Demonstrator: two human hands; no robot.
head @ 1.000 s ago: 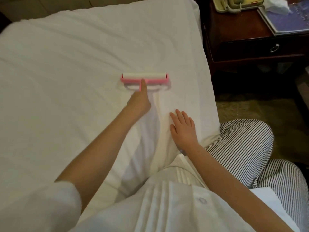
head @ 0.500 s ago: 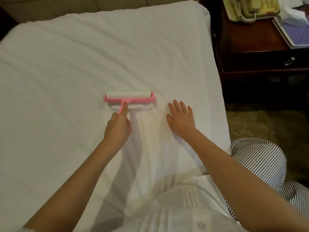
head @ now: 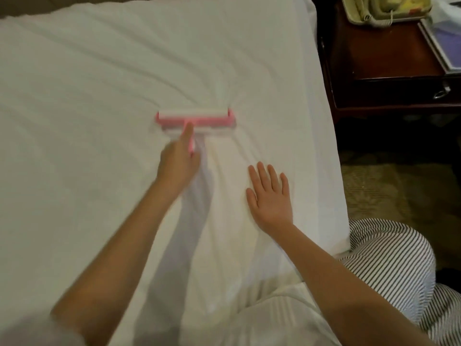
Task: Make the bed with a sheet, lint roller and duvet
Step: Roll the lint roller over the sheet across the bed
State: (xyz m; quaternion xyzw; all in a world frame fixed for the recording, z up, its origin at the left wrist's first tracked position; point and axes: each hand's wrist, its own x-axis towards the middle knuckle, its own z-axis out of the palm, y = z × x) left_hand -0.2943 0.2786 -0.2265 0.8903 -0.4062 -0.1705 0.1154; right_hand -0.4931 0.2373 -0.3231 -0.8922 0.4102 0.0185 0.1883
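A white sheet covers the bed and shows creases around the roller. The pink lint roller lies with its white roll flat on the sheet near the middle. My left hand grips its pink handle, index finger stretched along it toward the head. My right hand presses flat on the sheet to the right of the roller, fingers straight and spread. No duvet is in view.
A dark wooden nightstand stands right of the bed, with a beige telephone and a booklet on it. Carpet lies beyond the bed's right edge. My striped trouser knee rests at that edge.
The roller has been pushed away from me across the sheet, toward the bed's head. My right hand stays flat on the sheet. The camera has shifted.
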